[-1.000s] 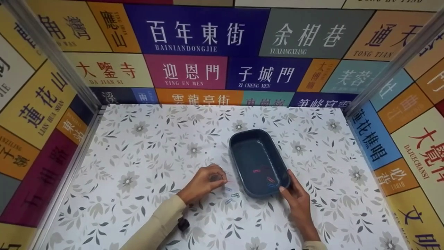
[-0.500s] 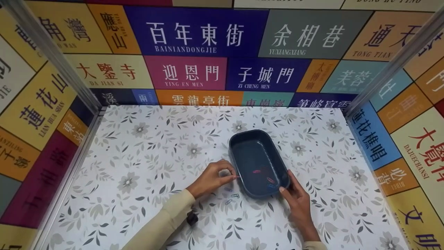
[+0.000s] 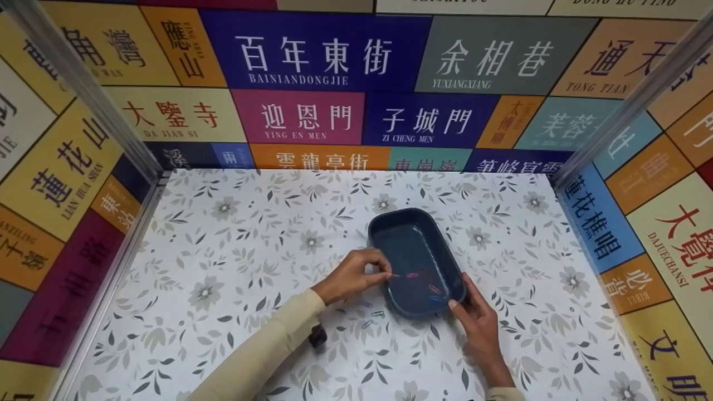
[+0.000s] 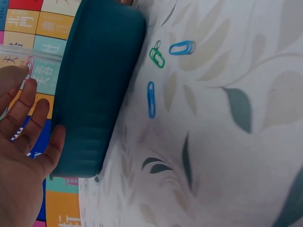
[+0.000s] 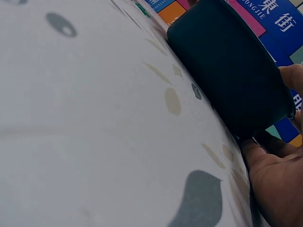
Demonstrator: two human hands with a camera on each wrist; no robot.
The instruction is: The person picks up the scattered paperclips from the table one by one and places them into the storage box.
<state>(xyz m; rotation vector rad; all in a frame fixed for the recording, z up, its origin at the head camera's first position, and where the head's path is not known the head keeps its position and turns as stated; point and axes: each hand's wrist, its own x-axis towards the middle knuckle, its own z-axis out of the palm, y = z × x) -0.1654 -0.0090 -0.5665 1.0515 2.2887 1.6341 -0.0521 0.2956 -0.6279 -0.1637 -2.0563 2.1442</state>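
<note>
A dark teal tray (image 3: 399, 212) sits on the flower-patterned table (image 3: 234, 250). My left hand (image 3: 386, 274) pinches a pink paper clip (image 3: 395, 275) just over the tray's left rim; in the left wrist view the clip (image 4: 29, 64) sits at my fingertips (image 4: 24, 87) beside the tray wall (image 4: 94, 94). My right hand (image 3: 460, 299) grips the tray's near right corner, palm (image 5: 279, 184) against the tray (image 5: 227, 66). A few coloured clips (image 3: 432, 288) lie inside the tray. Three clips (image 3: 377, 313) lie on the table by its near left side: two blue (image 4: 182, 47) (image 4: 151, 99) and one green (image 4: 157, 57).
Panels printed with coloured street-name signs wall the table at the back (image 3: 312, 117), left (image 3: 61, 178) and right (image 3: 657, 223). Metal posts (image 3: 89, 89) stand at the back corners.
My left hand has lifted a pink clip off the table and carried it right, from beside the loose clips to over the tray's left rim. My right hand and the tray have stayed put.
</note>
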